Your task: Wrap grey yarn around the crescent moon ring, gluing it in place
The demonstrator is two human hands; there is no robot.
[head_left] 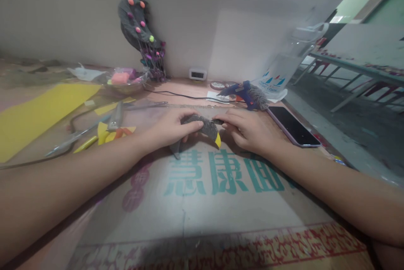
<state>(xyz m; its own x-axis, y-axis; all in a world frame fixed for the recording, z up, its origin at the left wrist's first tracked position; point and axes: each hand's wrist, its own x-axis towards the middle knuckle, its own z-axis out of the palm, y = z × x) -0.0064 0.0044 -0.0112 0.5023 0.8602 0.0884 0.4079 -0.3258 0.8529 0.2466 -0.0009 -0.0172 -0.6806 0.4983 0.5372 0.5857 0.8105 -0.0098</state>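
Observation:
Between its thumb and fingers, my left hand (176,127) holds a grey, rough-textured craft piece (208,128) with a yellow pointed tip. My right hand (241,129) is closed in a pinch at the craft piece's right end, on a small dark strip (217,121); whether the strip is joined to the piece I cannot tell. Below my left fingers a grey pointed part (176,150) sticks out, its upper end hidden. Both hands are just above a printed cardboard sheet (202,215) on the table.
At left lie a yellow sheet (41,114), a grey-handled cutter (115,116) and yellow and orange scraps (107,134). Behind stand a pompom-covered grey ornament (135,24) and a small digital clock (198,74). At right are a blue glue gun (243,92), a phone (293,127) and a bottle (280,66).

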